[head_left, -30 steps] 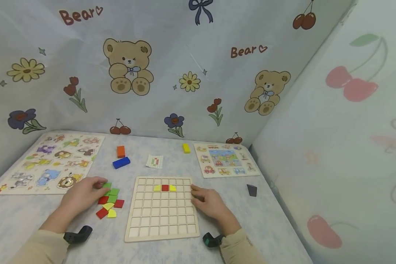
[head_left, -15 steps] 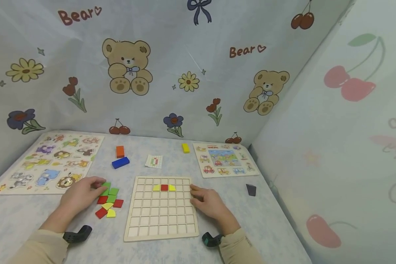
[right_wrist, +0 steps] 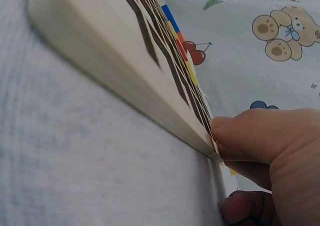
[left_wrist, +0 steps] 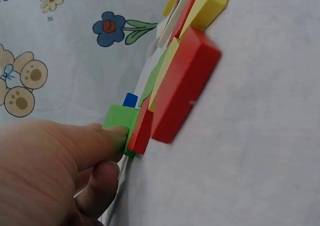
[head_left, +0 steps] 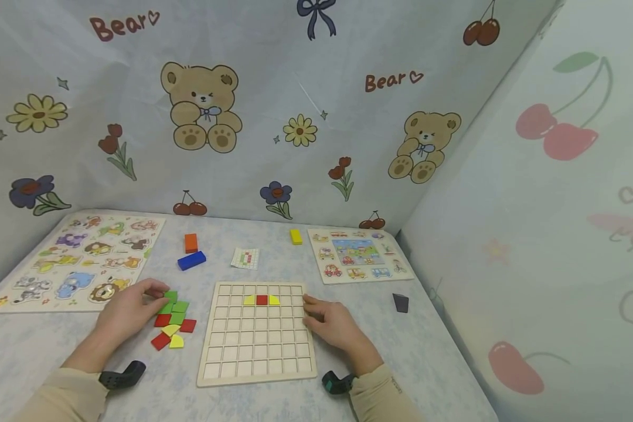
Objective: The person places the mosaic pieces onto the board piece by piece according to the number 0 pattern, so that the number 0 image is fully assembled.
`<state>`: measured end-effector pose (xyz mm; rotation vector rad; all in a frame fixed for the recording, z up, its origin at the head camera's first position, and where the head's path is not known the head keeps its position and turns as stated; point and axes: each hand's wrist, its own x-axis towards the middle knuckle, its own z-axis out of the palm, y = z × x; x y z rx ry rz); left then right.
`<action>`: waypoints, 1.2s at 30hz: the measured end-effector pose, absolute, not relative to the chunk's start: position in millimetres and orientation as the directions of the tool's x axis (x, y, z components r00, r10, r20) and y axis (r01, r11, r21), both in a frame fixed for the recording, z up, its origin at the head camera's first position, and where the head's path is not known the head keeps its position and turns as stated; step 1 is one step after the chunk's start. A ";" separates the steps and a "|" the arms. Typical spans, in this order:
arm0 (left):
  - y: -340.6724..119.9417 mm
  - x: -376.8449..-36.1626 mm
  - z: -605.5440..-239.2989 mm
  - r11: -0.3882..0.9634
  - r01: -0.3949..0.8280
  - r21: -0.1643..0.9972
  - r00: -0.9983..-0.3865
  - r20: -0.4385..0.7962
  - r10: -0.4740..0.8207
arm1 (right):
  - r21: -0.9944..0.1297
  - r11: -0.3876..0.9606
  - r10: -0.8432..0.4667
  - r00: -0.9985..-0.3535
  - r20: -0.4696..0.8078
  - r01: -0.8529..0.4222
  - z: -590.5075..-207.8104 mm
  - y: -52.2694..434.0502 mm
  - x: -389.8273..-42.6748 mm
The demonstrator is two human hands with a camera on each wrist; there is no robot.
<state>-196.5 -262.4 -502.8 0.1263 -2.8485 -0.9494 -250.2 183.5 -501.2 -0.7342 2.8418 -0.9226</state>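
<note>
L hand (head_left: 129, 309) pinches green tile (head_left: 170, 296) at top of the loose tile pile (head_left: 173, 326), thumb + finger curled on it; tile sits at fingertips, just L of grid board (head_left: 257, 334). R hand (head_left: 333, 324) grips board's R edge, thumb on top, fingers curled under. Risk: pulling tile out could drag red tile (left_wrist: 182, 86) touching it & scatter pile; if R hand lets go, board may shift, jolting the 3 placed tiles (head_left: 261, 300)

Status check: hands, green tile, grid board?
Left hand pinches green tile at the loose pile. Right hand grips grid board at its right edge. Nothing between pile and board.
</note>
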 end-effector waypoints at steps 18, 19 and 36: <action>-245.7 -208.9 -472.7 0.791 0.017 0.612 -0.994 0.095 -0.052 | -0.548 0.705 -0.466 -0.877 0.120 -0.449 -500.0 183.0 -250.8; -240.7 -210.5 -469.1 0.793 0.028 0.609 -0.994 0.097 -0.040 | -0.548 0.705 -0.464 -0.877 0.122 -0.450 -499.7 183.2 -250.7; -130.2 -215.6 -460.8 0.784 0.045 0.619 -0.999 0.010 0.049 | -0.537 0.703 -0.485 -0.867 0.116 -0.466 -501.4 184.4 -252.0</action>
